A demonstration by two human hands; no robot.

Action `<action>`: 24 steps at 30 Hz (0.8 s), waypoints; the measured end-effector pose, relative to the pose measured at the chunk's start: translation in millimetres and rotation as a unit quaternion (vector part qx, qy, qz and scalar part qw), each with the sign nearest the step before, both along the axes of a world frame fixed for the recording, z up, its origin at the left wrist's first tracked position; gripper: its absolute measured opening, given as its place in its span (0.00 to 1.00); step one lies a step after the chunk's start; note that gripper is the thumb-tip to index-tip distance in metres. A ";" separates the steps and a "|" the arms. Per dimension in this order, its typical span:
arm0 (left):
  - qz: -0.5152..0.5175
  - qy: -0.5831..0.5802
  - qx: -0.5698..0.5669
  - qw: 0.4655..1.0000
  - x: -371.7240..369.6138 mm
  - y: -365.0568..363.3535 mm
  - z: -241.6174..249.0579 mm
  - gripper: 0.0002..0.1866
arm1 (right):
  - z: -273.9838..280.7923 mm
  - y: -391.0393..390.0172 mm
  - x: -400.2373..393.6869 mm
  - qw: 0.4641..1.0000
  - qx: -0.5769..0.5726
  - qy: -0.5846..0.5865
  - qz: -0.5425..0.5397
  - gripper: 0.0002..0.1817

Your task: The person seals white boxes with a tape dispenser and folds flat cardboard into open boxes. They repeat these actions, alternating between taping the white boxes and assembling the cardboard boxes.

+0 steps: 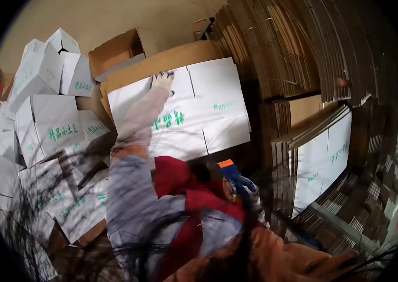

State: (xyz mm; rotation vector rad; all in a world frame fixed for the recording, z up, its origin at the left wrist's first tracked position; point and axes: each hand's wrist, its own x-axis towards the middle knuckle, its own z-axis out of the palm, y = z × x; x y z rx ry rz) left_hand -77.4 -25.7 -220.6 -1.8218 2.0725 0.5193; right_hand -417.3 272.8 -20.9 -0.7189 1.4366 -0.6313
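A flat, unfolded white carton (222, 94) with green printing lies in front of me on top of brown cardboard sheets. My left hand (162, 83), in a pale glove with dark blue fingertips, reaches across it and rests near its far edge, fingers spread. Low in front of my body, my right hand (251, 190), also gloved, is closed around a blue tape dispenser (229, 174) with an orange front edge. A tan tape roll shows partly beside that hand. Strands of dark hair cross the lower view.
Folded white boxes (58, 124) with green printing are piled on the left. An open brown box (116, 54) stands behind the carton. Tall stacks of flat brown cardboard (279, 47) line the right, with another white carton sheet (323, 155) leaning below them.
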 end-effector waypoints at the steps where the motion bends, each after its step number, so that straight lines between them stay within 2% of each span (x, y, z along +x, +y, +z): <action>1: 0.006 0.008 0.016 1.000 7.2 12.0 -17.1 0.46 | 2.6 3.7 -3.1 1.000 -0.015 -0.016 -0.020 0.17; 2: 0.011 0.018 0.028 0.999 22.9 16.7 -40.8 0.45 | -3.0 3.1 1.3 1.000 0.005 0.006 -0.025 0.17; 3: 0.007 0.010 0.019 1.000 28.6 18.4 -26.9 0.45 | -35.1 16.1 -18.4 0.996 -0.009 0.084 0.036 0.16; 4: 0.059 0.023 0.060 0.996 31.8 21.3 -4.5 0.43 | -30.3 11.6 -26.6 0.996 -0.017 0.076 0.033 0.16; 5: 0.110 0.038 0.100 0.988 36.4 21.9 15.8 0.42 | -25.1 2.1 -30.9 0.998 -0.047 0.029 -0.041 0.17; 6: 0.098 0.042 0.092 0.990 45.1 17.7 35.6 0.40 | -19.7 -3.5 -40.6 0.991 -0.075 -0.017 -0.112 0.18; 7: 0.102 0.037 0.085 0.990 48.9 17.3 53.9 0.40 | -43.2 -3.0 -71.8 0.984 -0.136 0.102 -0.054 0.19; 8: 0.040 0.064 0.103 0.992 53.2 19.4 72.1 0.39 | 24.0 -39.4 -56.4 0.980 -0.165 0.100 -0.041 0.19; 9: -0.020 0.088 0.119 0.989 57.4 24.5 94.8 0.39 | 54.7 -54.1 -53.1 0.975 -0.169 0.086 -0.116 0.18; 10: 0.003 0.131 0.158 0.979 49.7 38.7 129.0 0.38 | 71.4 -63.1 -54.9 0.965 -0.167 0.069 -0.189 0.18; 11: -0.039 0.145 0.155 0.976 38.0 58.4 168.2 0.34 | 77.3 -76.5 -67.3 0.948 -0.245 0.060 -0.195 0.17; 12: -0.085 0.156 0.146 0.973 21.7 78.8 213.5 0.31 | 89.3 -95.3 -83.6 0.938 -0.317 0.029 -0.135 0.18; 13: -0.147 0.079 0.092 0.982 -1.1 108.7 267.6 0.26 | 125.5 -114.2 -74.2 0.910 -0.413 0.005 -0.043 0.18; 14: -0.166 0.026 0.095 0.981 -15.3 129.1 302.9 0.19 | 123.1 -136.0 -100.1 0.858 -0.497 0.122 0.041 0.17; 15: -0.157 0.020 0.093 0.983 -19.6 147.9 325.7 0.19 | 150.5 -148.0 -93.5 0.808 -0.541 0.207 0.112 0.18; 17: -0.223 -0.025 -0.010 0.974 -23.7 174.6 357.5 0.14 | 169.2 -167.1 -80.4 0.791 -0.529 0.270 0.146 0.16; 18: -0.214 -0.033 -0.013 0.976 -24.7 182.7 357.8 0.14 | 169.3 -173.9 -67.9 0.748 -0.541 0.338 0.181 0.15; 19: -0.210 -0.031 -0.104 0.972 -25.3 189.1 348.5 0.12 | 165.8 -176.9 -51.7 0.699 -0.550 0.404 0.212 0.15; 20: -0.206 -0.029 -0.195 0.958 -25.3 192.8 335.0 0.11 | 154.5 -175.8 -31.2 0.680 -0.556 0.419 0.231 0.14; 21: -0.176 -0.044 -0.167 0.969 -24.8 189.6 313.3 0.13 | 144.7 -169.5 -10.7 0.663 -0.530 0.449 0.280 0.14; 23: -0.140 -0.091 -0.177 0.970 -36.5 200.0 299.4 0.18 | 117.0 -153.6 20.6 0.639 -0.522 0.423 0.375 0.19; 24: -0.135 -0.036 -0.220 0.966 -32.2 198.4 288.2 0.22 | 110.5 -141.3 38.6 0.619 -0.532 0.406 0.412 0.21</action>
